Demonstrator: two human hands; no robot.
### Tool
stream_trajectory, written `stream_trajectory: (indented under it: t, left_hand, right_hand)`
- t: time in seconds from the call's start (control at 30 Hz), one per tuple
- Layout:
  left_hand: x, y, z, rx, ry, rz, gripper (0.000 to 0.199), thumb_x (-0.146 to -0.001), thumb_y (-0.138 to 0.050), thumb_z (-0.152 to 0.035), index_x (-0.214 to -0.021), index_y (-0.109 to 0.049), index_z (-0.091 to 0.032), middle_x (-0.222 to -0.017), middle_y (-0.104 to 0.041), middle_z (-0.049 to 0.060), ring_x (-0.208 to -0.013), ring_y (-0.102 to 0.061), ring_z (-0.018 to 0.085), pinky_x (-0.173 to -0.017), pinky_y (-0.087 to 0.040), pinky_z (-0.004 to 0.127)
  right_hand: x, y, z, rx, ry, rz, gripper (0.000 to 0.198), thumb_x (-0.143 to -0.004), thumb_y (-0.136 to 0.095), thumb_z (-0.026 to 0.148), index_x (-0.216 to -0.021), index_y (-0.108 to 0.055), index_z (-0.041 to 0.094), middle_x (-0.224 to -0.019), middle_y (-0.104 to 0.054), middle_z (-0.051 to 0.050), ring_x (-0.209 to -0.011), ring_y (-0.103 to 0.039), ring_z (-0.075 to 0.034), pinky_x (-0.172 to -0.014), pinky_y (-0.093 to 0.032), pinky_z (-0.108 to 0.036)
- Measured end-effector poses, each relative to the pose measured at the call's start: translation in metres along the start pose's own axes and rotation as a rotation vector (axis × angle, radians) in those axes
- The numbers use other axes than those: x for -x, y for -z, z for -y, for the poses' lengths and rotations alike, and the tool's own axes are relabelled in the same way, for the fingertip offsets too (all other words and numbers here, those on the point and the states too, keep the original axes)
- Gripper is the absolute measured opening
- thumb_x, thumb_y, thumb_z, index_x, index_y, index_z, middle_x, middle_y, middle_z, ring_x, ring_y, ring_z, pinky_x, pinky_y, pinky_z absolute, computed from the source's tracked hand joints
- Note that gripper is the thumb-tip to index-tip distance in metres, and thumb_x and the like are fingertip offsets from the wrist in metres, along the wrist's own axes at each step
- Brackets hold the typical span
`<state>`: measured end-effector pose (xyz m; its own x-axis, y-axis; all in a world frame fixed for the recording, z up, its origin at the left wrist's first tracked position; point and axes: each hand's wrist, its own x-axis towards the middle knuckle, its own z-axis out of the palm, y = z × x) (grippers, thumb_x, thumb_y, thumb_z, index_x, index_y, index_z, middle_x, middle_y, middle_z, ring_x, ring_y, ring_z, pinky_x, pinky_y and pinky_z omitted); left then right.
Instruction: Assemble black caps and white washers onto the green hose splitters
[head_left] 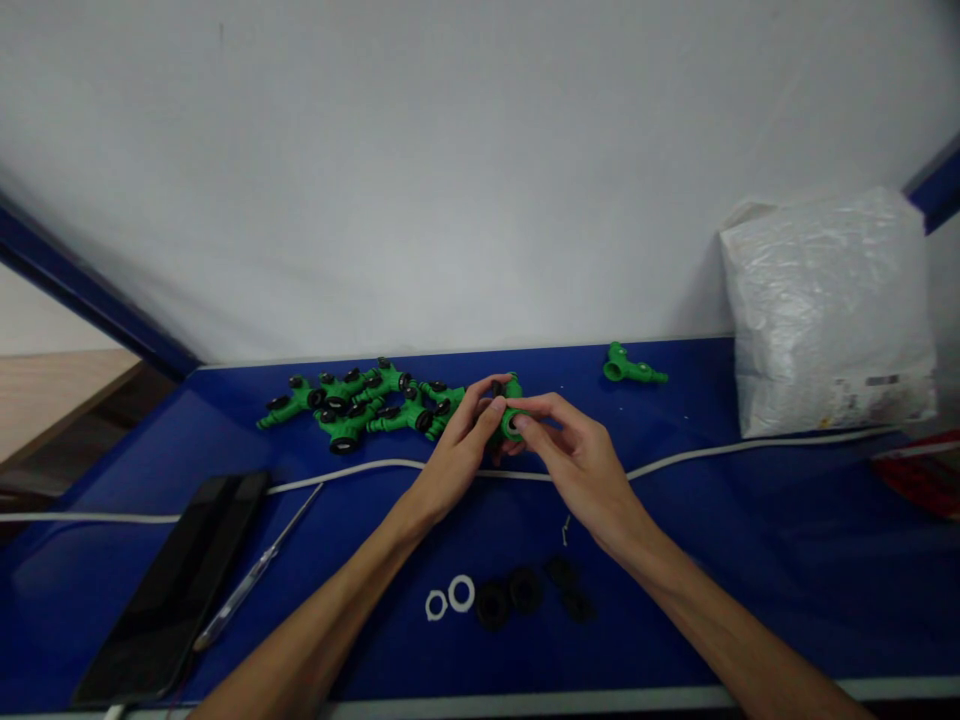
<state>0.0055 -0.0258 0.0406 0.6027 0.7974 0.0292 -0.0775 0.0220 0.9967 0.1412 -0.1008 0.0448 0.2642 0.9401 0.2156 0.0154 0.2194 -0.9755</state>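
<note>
My left hand (471, 425) is wrapped round a green plastic hose splitter (511, 424), held just above the blue table. At its round opening, the thumb and fingers of my right hand (574, 440) are pressed together. Whether a small part sits between those fingertips is hidden. Nearer to me lie two white rings (461, 593), two black ring-shaped caps (493, 604) and two small black pieces (576, 604). Two small screws (566, 530) rest below my right hand.
Several green splitters with black fittings (345, 443) lie at the back left; a bare green splitter (630, 367) is at the back right. A white cable (675, 458) crosses the table. A screwdriver (259, 568) and black phone-like slab (176, 590) lie left, a plastic-wrapped package (829, 310) right.
</note>
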Motion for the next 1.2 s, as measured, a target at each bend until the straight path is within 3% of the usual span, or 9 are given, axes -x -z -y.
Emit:
stream_trajectory:
  t: [0.37, 0.7, 0.87, 1.2]
  left_hand:
    - [-0.001, 0.001, 0.000, -0.052, -0.001, -0.010, 0.045, -0.099, -0.055, -0.049, -0.137, -0.058, -0.024, -0.109, -0.066, 0.005, -0.081, -0.059, 0.015, -0.062, -0.048, 0.022]
    - [0.000, 0.003, 0.000, -0.141, -0.035, -0.011, 0.046, -0.100, -0.052, -0.052, -0.137, -0.059, -0.024, -0.117, -0.069, 0.006, -0.093, -0.064, 0.019, -0.073, -0.054, 0.027]
    - [-0.001, 0.005, 0.003, -0.184, -0.054, -0.009, 0.048, -0.101, -0.050, -0.054, -0.138, -0.059, -0.024, -0.105, -0.069, 0.005, -0.087, -0.062, 0.018, -0.072, -0.052, 0.027]
    - [0.001, 0.011, 0.000, -0.366, -0.105, 0.000, 0.050, -0.101, -0.047, -0.054, -0.138, -0.061, -0.023, -0.084, -0.064, 0.001, -0.064, -0.054, 0.013, -0.061, -0.043, 0.025]
  right_hand:
    - [0.000, 0.003, 0.001, -0.034, -0.071, 0.022, 0.019, -0.088, -0.075, 0.034, -0.103, -0.073, 0.022, -0.094, -0.076, 0.000, -0.077, -0.073, -0.013, -0.079, -0.062, -0.030]
    - [-0.002, 0.004, 0.000, -0.046, -0.089, 0.041, 0.020, -0.085, -0.078, 0.037, -0.098, -0.072, 0.023, -0.088, -0.073, 0.001, -0.077, -0.073, -0.014, -0.080, -0.062, -0.031]
    - [-0.003, 0.006, -0.001, -0.019, -0.123, 0.053, 0.023, -0.083, -0.079, 0.038, -0.099, -0.072, 0.023, -0.091, -0.073, 0.000, -0.082, -0.074, -0.016, -0.082, -0.062, -0.033]
    - [-0.001, 0.004, -0.002, 0.048, -0.121, 0.059, 0.027, -0.081, -0.080, 0.044, -0.091, -0.069, 0.022, -0.079, -0.070, 0.001, -0.071, -0.072, -0.017, -0.073, -0.062, -0.034]
